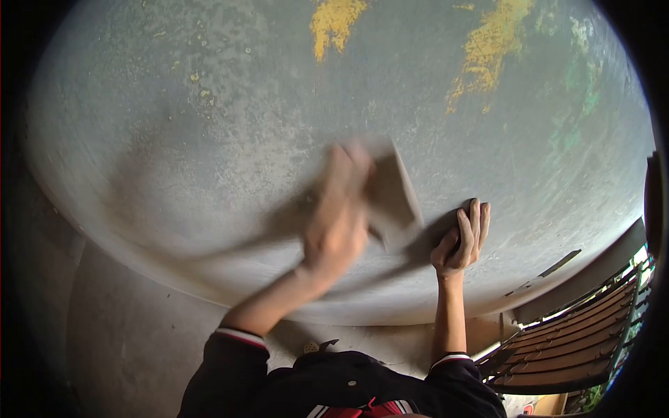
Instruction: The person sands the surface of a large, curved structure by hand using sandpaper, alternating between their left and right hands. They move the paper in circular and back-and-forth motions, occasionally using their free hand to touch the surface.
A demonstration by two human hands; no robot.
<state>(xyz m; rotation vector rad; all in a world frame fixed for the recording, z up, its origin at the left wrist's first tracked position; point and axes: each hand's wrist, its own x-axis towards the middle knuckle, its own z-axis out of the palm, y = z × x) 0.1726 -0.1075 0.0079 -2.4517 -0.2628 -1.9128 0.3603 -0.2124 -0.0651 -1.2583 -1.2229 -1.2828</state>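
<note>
A large grey surface [230, 90] fills the view before me, worn and marked with yellow paint patches [488, 49]. My left hand [338, 219], smeared by motion, is closed on the edge of a flat rectangular grey-brown pad [397, 195]. The pad lies against or very close to the surface; blur hides its exact kind. To its right, my right hand [463, 240] rests on the lower part of the same surface, fingers stretched upward and thumb bent in. Nothing shows in that hand, though its palm is hidden.
At the lower right stands a slatted brown rack or bench [564, 348] with a dark frame. Below the surface runs a dusty grey floor [139, 327]. A dark slot-like mark [561, 262] sits near the surface's lower right edge.
</note>
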